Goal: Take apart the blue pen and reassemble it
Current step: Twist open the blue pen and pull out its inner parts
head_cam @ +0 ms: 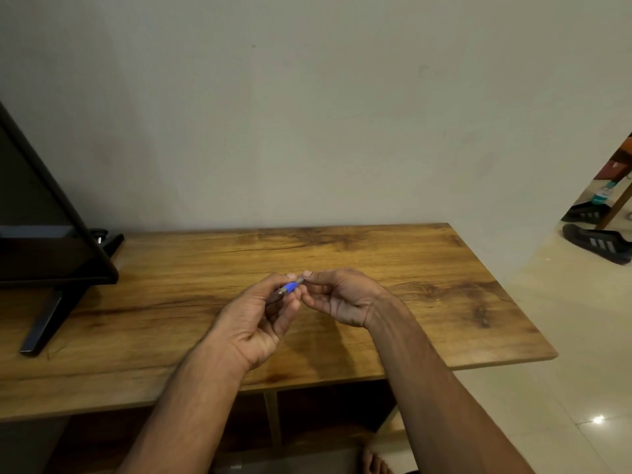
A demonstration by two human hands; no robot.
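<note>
Left hand [260, 316]: palm up, fingers curled, thumb and forefinger pinched closed. Right hand [342, 297]: palm toward the left, fingertips pinched, meeting the left's. Both forearms bare, converging forward.

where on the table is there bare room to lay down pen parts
Bare wood lies right of the right hand toward the table edge, and between hands and wall. The left end is crowded by the TV stand.

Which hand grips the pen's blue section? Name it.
The left hand wraps the blue pen at its blue section; the right hand only pinches the grey tip end.
</note>
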